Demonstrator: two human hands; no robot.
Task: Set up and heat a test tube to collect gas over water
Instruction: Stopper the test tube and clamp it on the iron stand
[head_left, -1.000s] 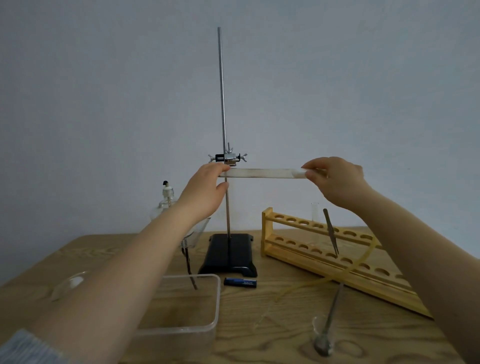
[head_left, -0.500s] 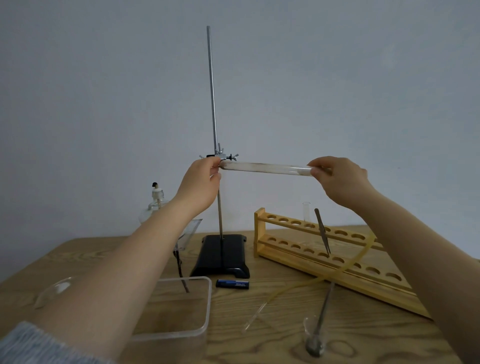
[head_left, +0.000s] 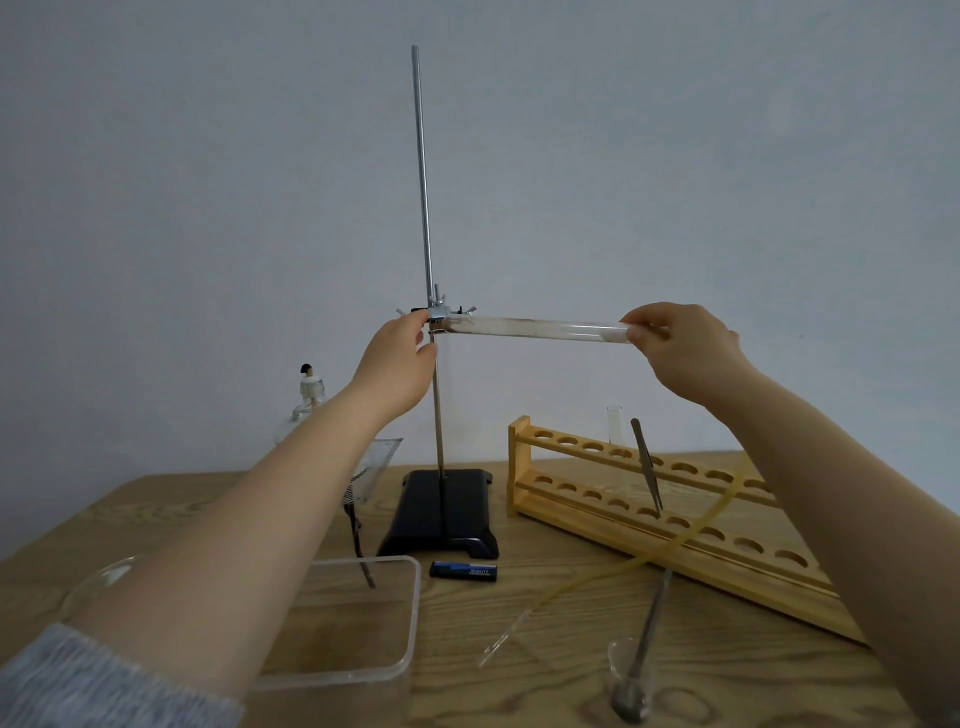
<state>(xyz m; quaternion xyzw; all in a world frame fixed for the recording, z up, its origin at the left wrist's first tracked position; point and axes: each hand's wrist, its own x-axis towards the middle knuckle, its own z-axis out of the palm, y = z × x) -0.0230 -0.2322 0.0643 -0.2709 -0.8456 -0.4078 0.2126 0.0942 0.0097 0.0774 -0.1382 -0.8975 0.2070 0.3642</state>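
Glass, thin-walled and slick, the test tube lies level, one end at the stand's clamp. Right hand pinches its far end; left hand curls at the clamp (what it grips is unclear). Hold near the ends, lightly; it would probably crack under squeezing.

We see a long clear glass test tube lying almost level in the air, its left end at the small metal clamp on the tall steel rod of the black-based stand, its right end pinched in the grip of the right hand. A dark smear shows inside the tube near the clamp. On the wooden surface behind the stand's left side stands a glass spirit lamp, and a clear plastic trough lies in front.
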